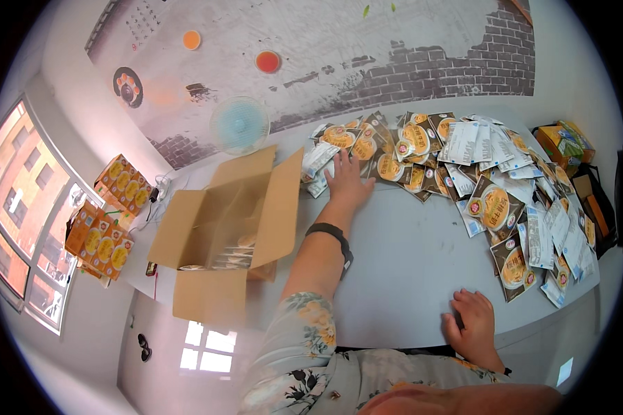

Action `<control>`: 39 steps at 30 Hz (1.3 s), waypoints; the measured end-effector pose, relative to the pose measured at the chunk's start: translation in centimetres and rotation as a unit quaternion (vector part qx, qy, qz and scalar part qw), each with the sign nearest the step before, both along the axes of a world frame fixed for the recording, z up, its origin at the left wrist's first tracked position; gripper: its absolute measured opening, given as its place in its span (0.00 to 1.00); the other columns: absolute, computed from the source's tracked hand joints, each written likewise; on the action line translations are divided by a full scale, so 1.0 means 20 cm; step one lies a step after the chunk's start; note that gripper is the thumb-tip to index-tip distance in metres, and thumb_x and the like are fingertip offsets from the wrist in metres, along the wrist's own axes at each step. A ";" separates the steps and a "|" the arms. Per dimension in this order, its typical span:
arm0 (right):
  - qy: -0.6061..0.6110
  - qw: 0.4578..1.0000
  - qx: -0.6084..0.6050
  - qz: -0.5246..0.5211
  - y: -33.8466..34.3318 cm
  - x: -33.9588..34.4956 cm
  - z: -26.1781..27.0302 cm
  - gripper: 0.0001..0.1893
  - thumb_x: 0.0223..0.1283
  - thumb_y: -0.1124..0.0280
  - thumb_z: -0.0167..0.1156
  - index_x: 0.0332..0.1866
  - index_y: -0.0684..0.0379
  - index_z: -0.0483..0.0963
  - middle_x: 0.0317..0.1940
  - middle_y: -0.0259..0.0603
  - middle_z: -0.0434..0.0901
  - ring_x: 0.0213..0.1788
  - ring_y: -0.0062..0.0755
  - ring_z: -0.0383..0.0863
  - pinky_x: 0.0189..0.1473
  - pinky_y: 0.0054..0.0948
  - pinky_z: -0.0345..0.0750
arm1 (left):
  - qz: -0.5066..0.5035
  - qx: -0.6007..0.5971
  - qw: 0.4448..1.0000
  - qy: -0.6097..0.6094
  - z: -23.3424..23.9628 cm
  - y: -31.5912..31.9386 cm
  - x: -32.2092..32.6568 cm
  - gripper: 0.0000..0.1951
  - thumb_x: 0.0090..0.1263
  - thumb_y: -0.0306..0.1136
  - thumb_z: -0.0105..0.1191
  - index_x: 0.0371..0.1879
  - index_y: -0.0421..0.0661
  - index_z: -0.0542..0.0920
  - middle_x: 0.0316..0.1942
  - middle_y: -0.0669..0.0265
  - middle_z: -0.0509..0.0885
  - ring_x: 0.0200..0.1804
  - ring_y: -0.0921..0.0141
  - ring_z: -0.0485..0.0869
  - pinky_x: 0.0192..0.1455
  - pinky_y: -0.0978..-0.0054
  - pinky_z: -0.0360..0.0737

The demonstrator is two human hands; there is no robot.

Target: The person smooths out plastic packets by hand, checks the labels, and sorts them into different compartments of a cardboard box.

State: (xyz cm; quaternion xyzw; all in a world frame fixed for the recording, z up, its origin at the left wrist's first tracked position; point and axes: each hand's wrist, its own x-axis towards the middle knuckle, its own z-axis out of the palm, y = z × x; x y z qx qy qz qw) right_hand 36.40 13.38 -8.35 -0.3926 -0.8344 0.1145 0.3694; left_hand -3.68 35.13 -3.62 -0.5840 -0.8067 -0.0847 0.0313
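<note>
My left hand (349, 181) is stretched forward with its fingers spread, its fingertips at the near edge of a heap of brown-and-white sachets (389, 166). I see no sachet gripped in it. Beside the table's front edge rests my right hand (470, 327), fingers loosely bent and thumb apart, holding nothing that shows. Several sachets in the heap lie face up, such as one large brown sachet (498, 207); others show white backs (464, 142). To the left of my forearm stands an open cardboard box (192, 233) with stacked sachets (236, 257) inside, partly hidden by its flaps.
On the grey table's (394, 259) left end are orange printed cartons (101, 241) and white cables (161, 187). A round pale-blue fan (240, 124) stands behind the box. At the far right are a yellow-green carton (566, 145) and a black bag (597, 207).
</note>
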 end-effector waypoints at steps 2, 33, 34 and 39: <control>-0.004 1.000 -0.001 0.001 0.00 0.00 -0.01 0.14 0.54 0.69 0.73 0.45 0.64 0.84 0.51 0.52 0.88 0.59 0.56 0.86 0.69 0.57 0.75 | 0.022 -0.006 1.000 0.006 -0.04 0.06 -0.04 0.47 0.76 0.62 0.56 0.87 0.51 0.56 0.91 0.56 0.43 0.91 0.55 0.39 0.86 0.34 0.43; 0.014 1.000 0.018 0.001 -0.01 -0.01 0.00 0.11 0.56 0.72 0.72 0.43 0.63 0.82 0.50 0.51 0.88 0.58 0.57 0.87 0.63 0.54 0.79 | -0.011 -0.110 0.994 -0.023 -0.15 -0.05 -0.16 0.32 0.84 0.55 0.45 0.83 0.58 0.66 0.88 0.59 0.56 0.89 0.59 0.52 0.84 0.38 0.58; 0.017 1.000 0.021 0.003 -0.01 -0.01 0.00 0.12 0.55 0.72 0.72 0.43 0.63 0.83 0.50 0.51 0.88 0.57 0.57 0.87 0.63 0.54 0.79 | -0.020 -0.116 0.992 -0.035 -0.18 -0.06 -0.16 0.33 0.84 0.57 0.43 0.84 0.57 0.66 0.88 0.59 0.56 0.89 0.60 0.53 0.84 0.40 0.58; 0.025 0.999 0.047 -0.007 0.00 -0.01 -0.04 0.12 0.55 0.71 0.72 0.43 0.63 0.83 0.49 0.50 0.89 0.57 0.55 0.88 0.62 0.52 0.79 | -0.020 -0.120 0.990 -0.065 -0.16 -0.17 -0.09 0.36 0.83 0.62 0.41 0.83 0.54 0.67 0.89 0.59 0.54 0.89 0.62 0.51 0.87 0.44 0.52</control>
